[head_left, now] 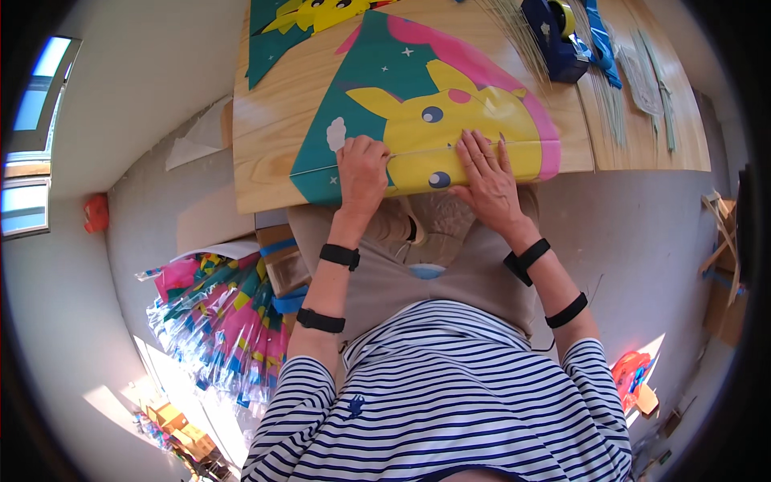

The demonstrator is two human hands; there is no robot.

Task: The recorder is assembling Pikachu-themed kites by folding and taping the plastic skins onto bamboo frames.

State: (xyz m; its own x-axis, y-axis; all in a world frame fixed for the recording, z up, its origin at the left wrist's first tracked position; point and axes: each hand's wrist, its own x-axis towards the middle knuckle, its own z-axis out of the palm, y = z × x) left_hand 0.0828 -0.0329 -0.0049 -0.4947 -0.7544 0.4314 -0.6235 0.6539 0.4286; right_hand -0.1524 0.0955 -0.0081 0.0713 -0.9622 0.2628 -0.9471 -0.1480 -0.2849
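Note:
A printed sheet (pixel 393 76) in teal, yellow and pink, shaped like a kite sail with a cartoon face, lies across the near edge of the wooden table in front of me. A thin pale line (pixel 317 170), which could be a slim rod or a seam, crosses it from side to side. My left hand (pixel 363 175) is closed over this line on the teal part, fingertips pressed together; what they pinch is hidden. Flat on the yellow part, fingers stretched out, rests my right hand (pixel 490 183), beside the same line.
A similar printed sheet (pixel 277 52) lies at the table's far left. Far right are a dark blue tape dispenser (pixel 569 64), bunches of thin rods (pixel 518 36), blue strips (pixel 601 44) and a clear plastic bag (pixel 638 84). Colourful plastic-wrapped bundles (pixel 221 309) stand beside a cardboard box (pixel 285 265) at lower left.

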